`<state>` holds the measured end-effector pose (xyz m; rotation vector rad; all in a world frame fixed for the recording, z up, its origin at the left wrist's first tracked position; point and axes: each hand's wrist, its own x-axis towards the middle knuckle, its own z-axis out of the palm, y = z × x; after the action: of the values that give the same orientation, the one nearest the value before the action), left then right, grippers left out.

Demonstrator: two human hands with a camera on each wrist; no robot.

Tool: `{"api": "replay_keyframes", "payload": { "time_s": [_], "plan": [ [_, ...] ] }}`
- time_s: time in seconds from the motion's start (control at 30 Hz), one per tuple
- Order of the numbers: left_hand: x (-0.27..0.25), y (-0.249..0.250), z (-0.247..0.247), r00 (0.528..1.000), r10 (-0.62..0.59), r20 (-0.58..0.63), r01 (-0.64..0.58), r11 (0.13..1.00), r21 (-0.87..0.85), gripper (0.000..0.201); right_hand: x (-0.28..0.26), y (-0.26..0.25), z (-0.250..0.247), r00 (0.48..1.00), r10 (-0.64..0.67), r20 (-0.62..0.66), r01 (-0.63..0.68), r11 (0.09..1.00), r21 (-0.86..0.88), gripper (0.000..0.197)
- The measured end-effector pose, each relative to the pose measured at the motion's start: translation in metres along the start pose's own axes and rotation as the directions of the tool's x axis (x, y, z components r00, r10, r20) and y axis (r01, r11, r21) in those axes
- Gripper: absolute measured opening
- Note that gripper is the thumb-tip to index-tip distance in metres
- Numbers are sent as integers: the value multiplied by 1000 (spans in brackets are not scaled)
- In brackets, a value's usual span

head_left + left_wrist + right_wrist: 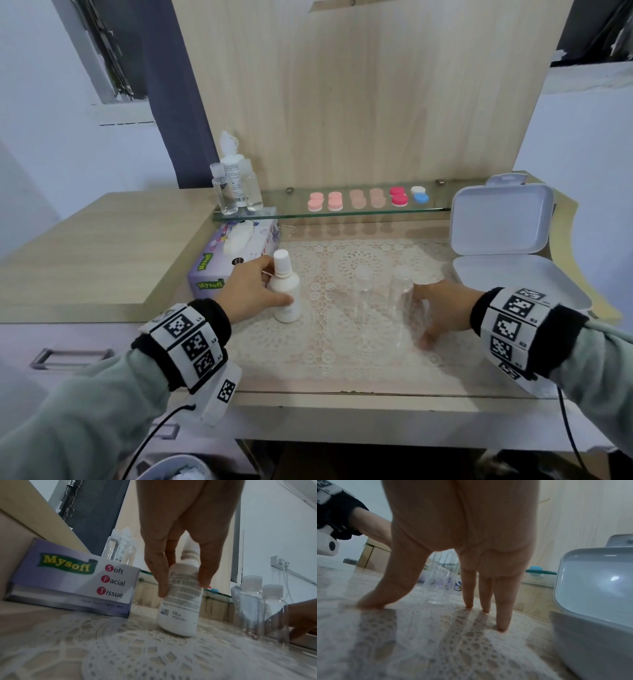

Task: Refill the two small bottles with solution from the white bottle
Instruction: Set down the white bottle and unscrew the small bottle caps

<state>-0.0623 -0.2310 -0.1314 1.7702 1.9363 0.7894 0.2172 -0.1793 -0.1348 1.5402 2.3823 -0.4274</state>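
Note:
The white bottle (287,294) (180,615) stands capped and upright on the left of the lace mat (342,356). My left hand (270,284) (183,588) grips its upper body, thumb on one side and fingers on the other. Two small clear bottles (363,291) (400,291) with caps on stand side by side mid-mat, also seen in the left wrist view (250,609) (276,609). My right hand (428,308) (426,605) sits just right of them with straight fingers (501,615) touching the mat. A clear bottle (441,577) shows between thumb and fingers, ungripped.
A purple tissue box (236,253) lies behind my left hand. An open white plastic case (507,240) stands at the right. The glass shelf (442,208) at the back carries several coloured lens cases and a cluster of bottles (236,185). A raised wooden counter runs along the left.

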Motion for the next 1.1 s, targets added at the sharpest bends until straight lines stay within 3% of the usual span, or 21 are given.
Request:
{"api": "replay_keyframes", "payload": {
  "time_s": [0.2, 0.33, 0.47, 0.53, 0.7, 0.8, 0.93, 1.1],
  "plan": [
    [-1, -6, 1, 1000, -17, -12, 16, 1000, -25, 45, 1, 1, 1, 1000, -3, 2, 3, 1000, 20, 81],
    [-3, 3, -6, 999, 10, -46, -12, 999, -40, 70, 1, 4, 0, 999, -12, -32, 15, 995, 94, 79],
    [-12, 36, -15, 949, 218, -227, -201, 975, 94, 73, -4, 12, -7, 992, 15, -127, 32, 930, 366, 85],
    [-16, 57, -15, 904, 358, -234, -321, 930, 179, 63, -6, 15, -10, 981, 24, -192, 68, 886, 459, 80],
    [-8, 94, 9, 866, 491, -100, -467, 863, 193, 25, -8, 16, -17, 955, 30, -294, 143, 824, 548, 60],
    [2, 116, 29, 888, 459, 1, -450, 870, 201, 10, -6, 15, -16, 952, 16, -307, 169, 806, 567, 56],
    [10, 139, 48, 915, 383, 129, -402, 896, 189, 14, 0, 15, -11, 951, 0, -309, 178, 816, 549, 54],
    [20, 149, 60, 887, 361, 287, -432, 870, 240, 39, 8, 14, -8, 958, 10, -286, 177, 765, 620, 33]
  ]
}}
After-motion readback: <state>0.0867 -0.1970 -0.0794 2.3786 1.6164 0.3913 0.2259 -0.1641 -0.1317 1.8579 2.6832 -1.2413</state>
